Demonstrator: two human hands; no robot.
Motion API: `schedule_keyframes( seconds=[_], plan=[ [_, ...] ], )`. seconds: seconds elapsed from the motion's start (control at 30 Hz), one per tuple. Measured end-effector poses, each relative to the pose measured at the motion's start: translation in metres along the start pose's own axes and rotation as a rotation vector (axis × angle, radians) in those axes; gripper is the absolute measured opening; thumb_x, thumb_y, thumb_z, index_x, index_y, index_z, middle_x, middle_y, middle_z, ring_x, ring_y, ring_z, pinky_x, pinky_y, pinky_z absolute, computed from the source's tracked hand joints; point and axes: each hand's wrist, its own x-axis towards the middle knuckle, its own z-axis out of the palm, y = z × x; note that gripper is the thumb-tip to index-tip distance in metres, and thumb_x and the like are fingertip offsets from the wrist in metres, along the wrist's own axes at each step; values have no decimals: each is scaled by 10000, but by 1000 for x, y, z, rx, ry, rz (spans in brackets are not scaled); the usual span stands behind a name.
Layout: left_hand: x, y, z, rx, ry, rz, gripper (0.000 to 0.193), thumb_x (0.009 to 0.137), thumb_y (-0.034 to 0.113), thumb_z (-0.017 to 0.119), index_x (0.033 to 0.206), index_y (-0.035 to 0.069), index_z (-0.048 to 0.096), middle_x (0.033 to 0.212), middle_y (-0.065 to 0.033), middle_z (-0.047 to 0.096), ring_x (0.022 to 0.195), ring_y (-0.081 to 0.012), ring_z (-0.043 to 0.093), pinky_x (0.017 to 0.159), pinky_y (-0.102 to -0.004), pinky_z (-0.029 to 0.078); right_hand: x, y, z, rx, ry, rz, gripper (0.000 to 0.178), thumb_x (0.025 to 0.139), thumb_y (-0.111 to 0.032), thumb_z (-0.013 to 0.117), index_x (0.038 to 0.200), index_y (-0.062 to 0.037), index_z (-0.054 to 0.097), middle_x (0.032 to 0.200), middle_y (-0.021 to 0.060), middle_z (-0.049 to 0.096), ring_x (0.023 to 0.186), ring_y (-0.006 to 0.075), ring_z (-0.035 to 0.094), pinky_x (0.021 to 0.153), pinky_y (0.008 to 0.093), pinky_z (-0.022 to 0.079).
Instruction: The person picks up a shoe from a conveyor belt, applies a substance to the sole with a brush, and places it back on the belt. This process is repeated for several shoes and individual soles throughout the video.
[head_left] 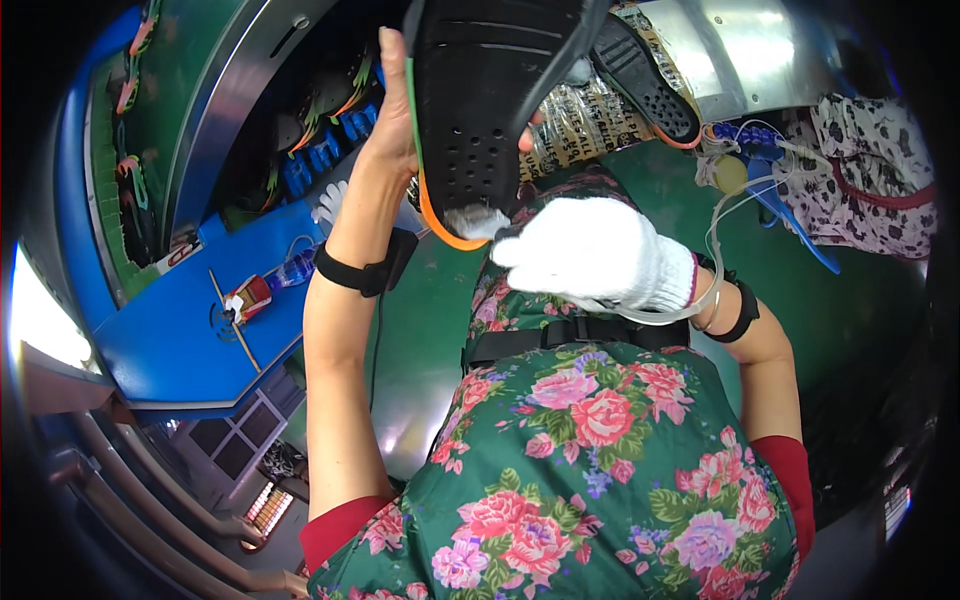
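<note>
My bare left hand [393,125] grips a black shoe sole [470,110] that is held up at the top middle. Its thumb lies along the left edge, and fingertips show past the right edge. The sole has small holes in its heel and a green and orange rim. My right hand [600,255], in a white knitted glove, is at the heel end with fingers bent together. A whitish, fluffy-looking patch [475,221] lies on the heel beside its fingertips. What the gloved fingers hold is hidden. A clear tube [716,235] loops round the right wrist.
A second black sole [650,85] lies at the upper right on a tape-wrapped support [580,125]. A patterned cloth [860,180] and a blue strap-like piece [800,235] are further right. On the left, a blue table [170,340] bears a red packet [248,298] and bottle [297,267].
</note>
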Motion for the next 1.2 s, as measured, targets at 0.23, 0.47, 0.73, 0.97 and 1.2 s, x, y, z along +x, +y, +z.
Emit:
schedule_keyframes(
  seconds=[0.23, 0.47, 0.73, 0.97, 1.2],
  plan=[
    [-5, 9, -7, 9, -7, -160, 1153, 851, 933, 206, 1473, 3, 482, 1120, -241, 711, 833, -368, 766, 708, -490, 668, 14, 10, -5, -102, -65, -85, 327, 773, -75, 791, 1093, -143, 772, 1099, 56, 771, 837, 257, 700, 736, 367, 566],
    [-23, -12, -3, -423, 129, -2, 1041, 898, 884, 237, 1443, 48, 533, 1252, -184, 691, 971, -391, 732, 848, -560, 618, 24, -9, -33, 365, 378, 463, 160, 796, 57, 793, 942, -7, 781, 1014, 173, 776, 943, 249, 749, 851, 376, 583],
    [-44, -89, 11, -441, 382, 155, 529, 1107, 370, 363, 1440, -4, 532, 1444, -187, 586, 1334, -326, 564, 1142, -485, 452, 51, 12, -53, 0, 265, 280, 151, 857, -72, 773, 1007, -70, 791, 1026, 96, 782, 922, 239, 743, 821, 358, 582],
    [-72, -107, 13, -996, 487, 99, 550, 1057, 393, 540, 1459, 21, 494, 1455, -219, 555, 1312, -404, 568, 1047, -656, 507, 41, -1, -51, -114, 105, 232, 258, 806, -56, 802, 1062, -78, 783, 1077, 90, 775, 867, 259, 716, 780, 363, 565],
    [-53, -70, 78, -1127, 101, 230, 771, 994, 590, 492, 1498, 7, 477, 1435, -246, 578, 1250, -432, 612, 1094, -605, 475, 44, -21, -58, -246, 348, 233, 203, 786, -15, 813, 988, -36, 802, 1028, 124, 787, 826, 231, 726, 736, 343, 562]
  ],
)
